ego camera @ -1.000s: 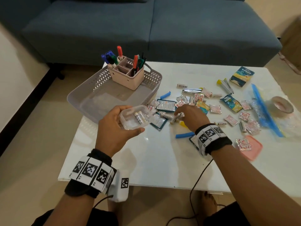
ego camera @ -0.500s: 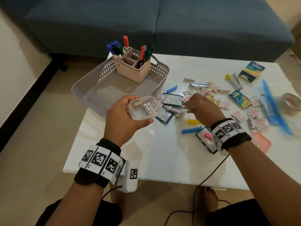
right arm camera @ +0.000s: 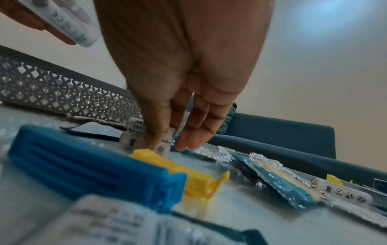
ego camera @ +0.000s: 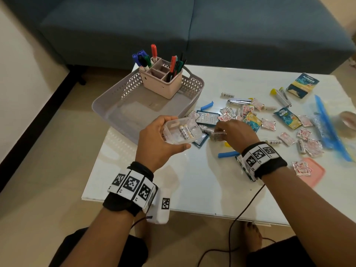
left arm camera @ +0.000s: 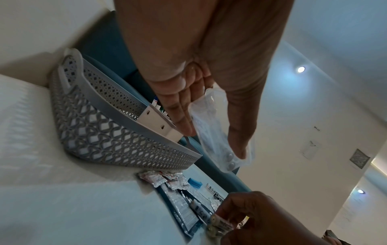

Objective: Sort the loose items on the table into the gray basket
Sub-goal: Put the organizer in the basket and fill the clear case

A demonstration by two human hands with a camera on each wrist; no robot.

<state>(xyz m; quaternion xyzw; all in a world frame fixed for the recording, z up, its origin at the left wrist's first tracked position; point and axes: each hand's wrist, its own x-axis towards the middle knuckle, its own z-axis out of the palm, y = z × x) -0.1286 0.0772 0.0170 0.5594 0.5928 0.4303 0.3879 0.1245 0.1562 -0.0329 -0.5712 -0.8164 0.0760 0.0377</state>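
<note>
My left hand (ego camera: 174, 134) grips a small clear plastic container (ego camera: 193, 132) above the table's left part, beside the gray basket (ego camera: 119, 105). Two white batteries (ego camera: 186, 132) lie inside it. My right hand (ego camera: 219, 132) pinches more white batteries (ego camera: 218, 135) just right of the container, low over the packets. In the right wrist view the fingers (right arm camera: 159, 132) close on those batteries (right arm camera: 164, 145). The left wrist view shows the container (left arm camera: 211, 137) between thumb and fingers, and the basket (left arm camera: 117, 132) behind.
A pink pen organizer (ego camera: 163, 83) with markers stands in the basket's far corner. Foil packets (ego camera: 267, 124), blue clips (ego camera: 226, 154), a yellow clip (right arm camera: 188, 170), more batteries (ego camera: 300, 146), a pink lid (ego camera: 316, 170) and a blue zip bag (ego camera: 327, 120) litter the white table (ego camera: 192, 182). A blue sofa stands behind.
My right hand has picked batteries out from among the packets and brought them left, close to the container. My left hand has kept holding the container.
</note>
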